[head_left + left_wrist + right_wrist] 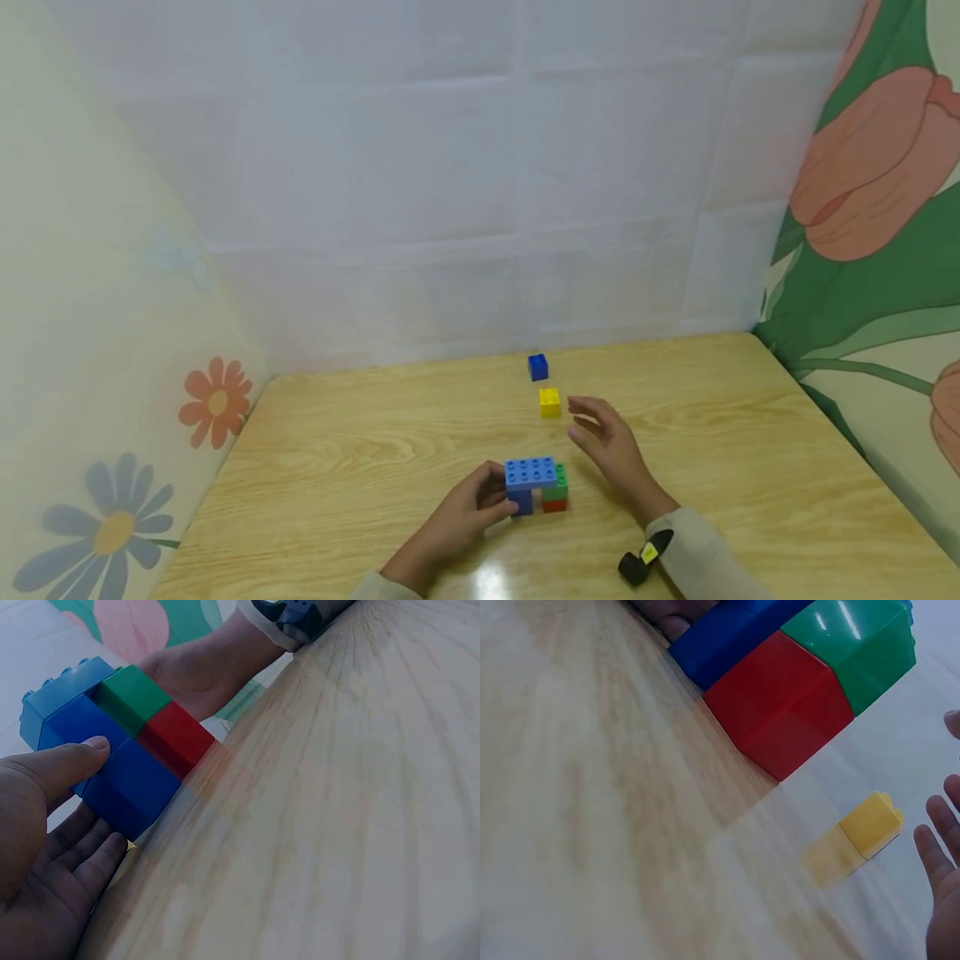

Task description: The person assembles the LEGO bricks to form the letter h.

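Observation:
My left hand (463,512) grips the left side of a small toy brick bridge, its thumb (82,759) pressed on the stacked dark blue bricks (131,784). Across the top lies a lighter blue eight-stud brick (530,472). The right leg of the bridge is a green brick (559,492) over a red brick (555,506) standing on the table. My right hand (613,450) holds nothing; its fingers are spread and loosely bent, just right of a yellow brick (550,403). In the right wrist view, that yellow brick (871,825) sits close by the fingertips.
Behind the yellow brick, a loose dark blue brick (537,367) stands near the back edge of the wood-grain table (360,450). A white sheet (450,183) hangs behind, with flower-printed walls at both sides. A black strapped device (645,557) is at the right cuff.

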